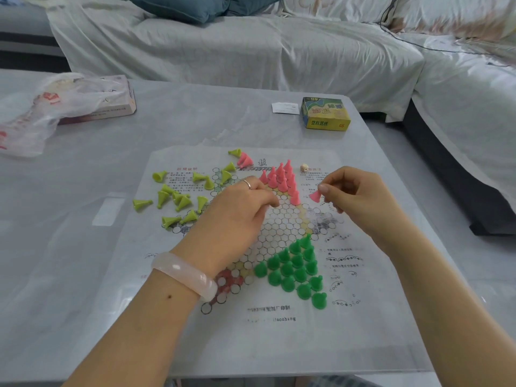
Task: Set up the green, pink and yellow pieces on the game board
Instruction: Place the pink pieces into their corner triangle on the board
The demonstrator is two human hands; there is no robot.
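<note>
A paper game board [273, 311] with a star of circles lies on the table. Several green pieces [296, 268] stand upright in a triangle at the near right of the star. Several pink cones [282, 177] stand in the far point. Two more pink cones [245, 160] lie at the board's far edge. Yellow cones [178, 201] lie scattered on the left. My right hand [354, 196] pinches one pink cone [315, 195] tilted above the board. My left hand [240, 210] rests curled beside the standing pink cones; what its fingertips hold is hidden.
A small die [304, 167] sits just past the pink cones. A yellow-green game box [325, 114] and a paper slip [285, 108] lie at the far right of the table. A plastic bag [42, 113] over a flat box is at the far left. A covered sofa stands behind.
</note>
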